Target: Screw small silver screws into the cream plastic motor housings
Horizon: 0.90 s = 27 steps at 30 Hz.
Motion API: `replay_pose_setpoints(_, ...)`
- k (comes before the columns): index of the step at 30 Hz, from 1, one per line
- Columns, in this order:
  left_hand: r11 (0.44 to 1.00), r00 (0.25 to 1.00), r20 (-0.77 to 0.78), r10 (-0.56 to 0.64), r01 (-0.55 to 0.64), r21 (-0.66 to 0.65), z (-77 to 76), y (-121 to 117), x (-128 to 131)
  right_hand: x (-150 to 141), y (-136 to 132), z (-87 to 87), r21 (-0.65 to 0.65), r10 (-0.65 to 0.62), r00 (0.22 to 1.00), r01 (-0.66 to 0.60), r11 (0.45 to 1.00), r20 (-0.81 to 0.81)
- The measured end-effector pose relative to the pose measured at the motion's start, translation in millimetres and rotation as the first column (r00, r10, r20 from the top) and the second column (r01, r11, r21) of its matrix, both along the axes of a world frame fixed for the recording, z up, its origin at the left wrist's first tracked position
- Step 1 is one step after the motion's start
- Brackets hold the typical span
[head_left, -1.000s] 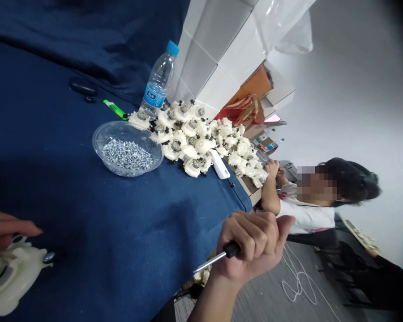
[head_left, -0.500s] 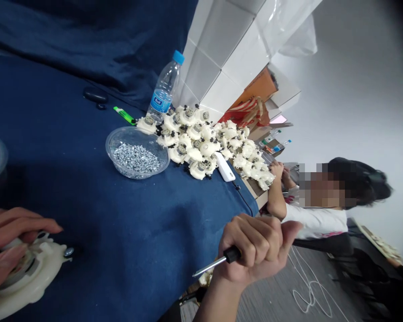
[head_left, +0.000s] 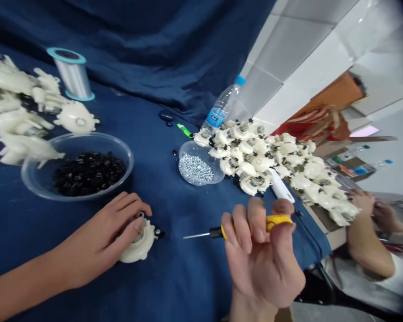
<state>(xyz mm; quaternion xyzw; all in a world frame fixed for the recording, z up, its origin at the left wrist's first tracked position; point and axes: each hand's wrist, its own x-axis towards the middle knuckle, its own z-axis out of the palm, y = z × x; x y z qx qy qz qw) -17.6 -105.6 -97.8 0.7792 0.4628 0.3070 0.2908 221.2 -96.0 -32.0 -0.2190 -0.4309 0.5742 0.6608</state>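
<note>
Under my left hand (head_left: 104,237): a white plastic housing (head_left: 141,247) on the blue cloth (head_left: 188,281), fingers curled over the top and pressing down, pinning it in place. A small black-and-metal fitting (head_left: 158,232) sits at its edge.
In my right hand (head_left: 262,264): a yellow-handled screwdriver (head_left: 218,232), pinched narrow between thumb and fingers, its tip pointing left and clear of the housing.
Step, as I read it: housing steadied, driver ready, nothing being turned yet.
Next move: I'd say the driver tip needs lining up over the housing.
Just past that: a clear bowl (head_left: 131,156) of small black parts, more white housings (head_left: 16,112) heaped beside it, and a spool of clear line (head_left: 73,74).
Further along: a small bowl of silver screws (head_left: 191,142), a big pile of white housings (head_left: 265,161), and a water bottle (head_left: 221,105).
Far end: a co-worker's hands (head_left: 362,201) near that pile.
</note>
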Motion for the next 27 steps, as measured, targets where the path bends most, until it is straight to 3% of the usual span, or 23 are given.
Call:
replay_pose_setpoints(4,0.991,0.999,0.053,0.010,-0.002,-0.133,-0.3,-2.0,0.5,-29.1,8.1,3.3,-0.017,0.027,0.997,-0.026,1.000,0.073)
replay_pose_setpoints(10,0.994,0.998,0.066,-0.016,0.023,-0.109,-1.6,-0.2,-0.2,-57.4,18.2,-2.7,0.021,0.024,0.985,-0.028,0.999,0.172)
replay_pose_setpoints(18,0.999,0.997,0.072,-0.026,0.028,-0.029,-2.0,-0.2,0.1,-62.5,20.4,-10.8,-0.012,0.046,0.977,-0.044,0.999,0.209)
replay_pose_setpoints(27,0.999,0.997,0.068,-0.027,0.029,-0.027,-3.2,-0.1,-0.1,-62.5,19.4,-11.4,0.007,0.001,0.976,-0.003,1.000,0.219)
